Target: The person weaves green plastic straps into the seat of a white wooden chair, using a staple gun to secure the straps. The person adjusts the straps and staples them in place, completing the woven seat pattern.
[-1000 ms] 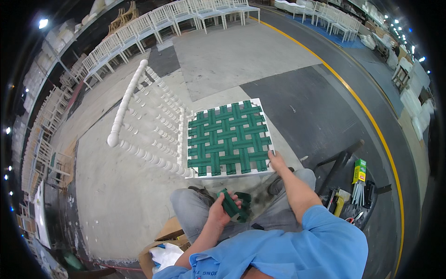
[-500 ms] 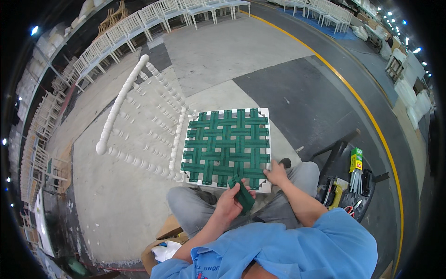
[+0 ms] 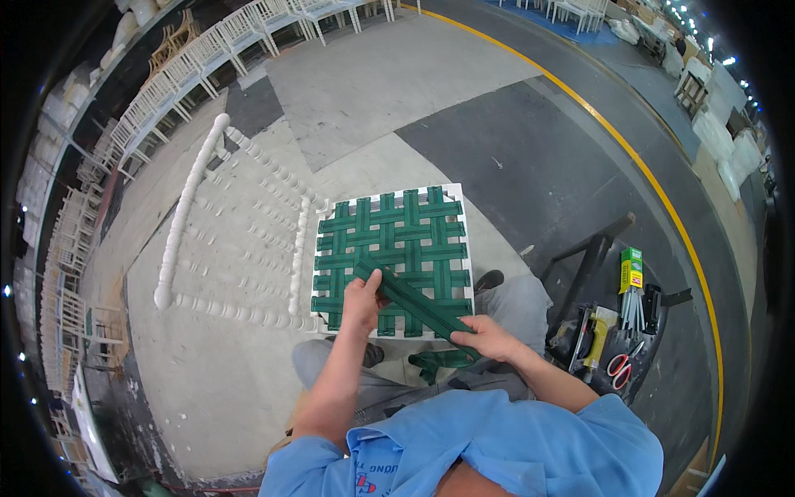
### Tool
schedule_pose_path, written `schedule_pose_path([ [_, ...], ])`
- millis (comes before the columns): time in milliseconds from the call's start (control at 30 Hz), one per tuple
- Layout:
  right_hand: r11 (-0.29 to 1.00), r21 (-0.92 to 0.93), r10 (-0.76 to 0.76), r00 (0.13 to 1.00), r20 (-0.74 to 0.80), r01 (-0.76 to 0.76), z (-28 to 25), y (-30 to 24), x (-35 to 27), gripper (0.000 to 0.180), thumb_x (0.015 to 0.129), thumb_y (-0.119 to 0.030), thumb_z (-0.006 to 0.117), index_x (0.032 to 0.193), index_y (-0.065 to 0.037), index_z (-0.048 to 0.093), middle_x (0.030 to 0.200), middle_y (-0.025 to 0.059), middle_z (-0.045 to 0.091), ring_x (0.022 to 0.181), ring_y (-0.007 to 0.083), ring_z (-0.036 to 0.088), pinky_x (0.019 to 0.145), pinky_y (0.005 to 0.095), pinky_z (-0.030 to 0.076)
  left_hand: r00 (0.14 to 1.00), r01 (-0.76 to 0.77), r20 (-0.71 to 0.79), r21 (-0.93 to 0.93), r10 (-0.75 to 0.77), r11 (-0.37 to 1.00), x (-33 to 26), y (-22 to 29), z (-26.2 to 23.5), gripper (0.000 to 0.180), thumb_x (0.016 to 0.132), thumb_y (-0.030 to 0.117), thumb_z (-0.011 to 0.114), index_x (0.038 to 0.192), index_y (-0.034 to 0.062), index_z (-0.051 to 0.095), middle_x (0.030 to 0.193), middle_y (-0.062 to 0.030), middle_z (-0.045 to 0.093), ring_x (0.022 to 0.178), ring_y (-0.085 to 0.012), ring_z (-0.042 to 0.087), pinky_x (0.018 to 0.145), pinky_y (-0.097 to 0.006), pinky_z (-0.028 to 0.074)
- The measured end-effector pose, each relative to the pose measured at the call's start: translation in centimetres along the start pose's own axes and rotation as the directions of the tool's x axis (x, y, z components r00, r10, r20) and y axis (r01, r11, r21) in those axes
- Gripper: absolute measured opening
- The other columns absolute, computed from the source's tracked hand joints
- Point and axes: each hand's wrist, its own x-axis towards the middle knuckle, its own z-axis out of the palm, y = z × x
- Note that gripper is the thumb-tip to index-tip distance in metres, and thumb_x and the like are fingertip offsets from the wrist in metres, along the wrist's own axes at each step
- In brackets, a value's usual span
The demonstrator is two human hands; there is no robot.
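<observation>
A white chair with a turned, beaded backrest (image 3: 189, 217) stands before me, its back toward the left. Green webbing straps (image 3: 402, 222) are woven over and under each other across its seat frame, with square gaps between. A length of green webbing strap (image 3: 414, 300) is stretched slantwise over the near part of the seat. My left hand (image 3: 361, 303) pinches its upper left end, above the weave. My right hand (image 3: 487, 338) grips it near the seat's front right corner. More loose green webbing (image 3: 439, 361) hangs bunched between my knees.
At my right a dark stool-like stand (image 3: 654, 331) carries red-handled scissors (image 3: 619, 370), a yellow-handled tool (image 3: 596, 341) and a green-and-yellow box (image 3: 631, 270) above several pale sticks. Rows of white chairs (image 3: 199, 62) line the far left. A yellow floor line (image 3: 633, 153) curves along the right.
My right hand has left the seat's corner and taken hold of the loose strap. My left hand has moved left and up, and the folded strap is now drawn out between both hands.
</observation>
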Motion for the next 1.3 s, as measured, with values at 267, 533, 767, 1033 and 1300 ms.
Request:
schedule_pose_path([
  [267, 0.985, -0.085, 0.118, 0.948, -0.296, -0.149, -5.3, 1.3, 4.4, 0.020, 0.094, -0.016, 0.074, 0.103, 0.001, 0.070, 0.086, 0.0033, 0.069, 0.076, 0.0108, 0.060, 0.070, 0.0296, 0.049, 0.997, -0.029, -0.049, 0.545, 0.066, 0.838, 10.7, 0.8, -0.1, 0.017, 0.092, 0.012, 0.072, 0.105, 0.0009, 0.068, 0.083, -0.0038, 0.069, 0.059, -0.0134, 0.062, 0.053, -0.028, 0.052],
  [533, 0.848, -0.502, -0.405, 0.820, -0.404, 0.172, -0.1, 0.2, 12.2, 0.040, 0.095, -0.015, 0.067, 0.132, -0.002, 0.061, 0.090, 0.0119, 0.069, 0.071, 0.0228, 0.065, 0.067, 0.0338, 0.052, 0.984, 0.007, -0.102, 0.845, 0.147, 0.535, 15.1, -3.5, -1.6, 0.026, 0.082, 0.028, 0.079, 0.097, 0.0055, 0.077, 0.093, -0.0113, 0.076, 0.085, -0.0274, 0.072, 0.080, -0.038, 0.056],
  [767, 0.628, 0.740, 0.326, 0.945, 0.028, -0.239, 5.1, -1.2, 23.4, 0.030, 0.101, -0.025, 0.057, 0.119, -0.002, 0.059, 0.077, 0.0010, 0.059, 0.056, 0.0121, 0.051, 0.054, 0.0278, 0.046, 0.967, -0.070, -0.071, 0.850, 0.246, 0.522, 16.3, -3.1, -2.4, 0.028, 0.088, 0.030, 0.073, 0.100, 0.0057, 0.077, 0.096, -0.0122, 0.076, 0.088, -0.0270, 0.073, 0.081, -0.039, 0.056],
  [1033, -0.002, 0.984, 0.318, 0.933, 0.169, -0.178, 3.7, -0.1, 29.3, 0.033, 0.099, -0.036, 0.064, 0.092, -0.006, 0.051, 0.072, -0.0015, 0.053, 0.054, 0.0106, 0.044, 0.051, 0.0252, 0.042, 0.902, 0.270, -0.227, 0.961, -0.366, 0.069, 21.1, 2.8, -0.4, 0.023, 0.091, 0.014, 0.054, 0.090, -0.0006, 0.071, 0.077, -0.0144, 0.072, 0.063, -0.0235, 0.069, 0.057, -0.041, 0.057],
  [1300, 0.012, 0.938, 0.204, 0.919, 0.338, -0.347, 3.0, 1.0, 29.4, 0.049, 0.097, -0.052, 0.064, 0.099, -0.004, 0.054, 0.073, -0.0029, 0.055, 0.055, 0.0088, 0.046, 0.052, 0.0245, 0.041, 0.809, 0.387, -0.217, 0.896, -0.546, 0.218, 22.8, 2.3, -1.7, 0.024, 0.097, 0.013, 0.046, 0.084, 0.0008, 0.062, 0.072, -0.0075, 0.066, 0.053, -0.0214, 0.057, 0.054, -0.041, 0.054],
])
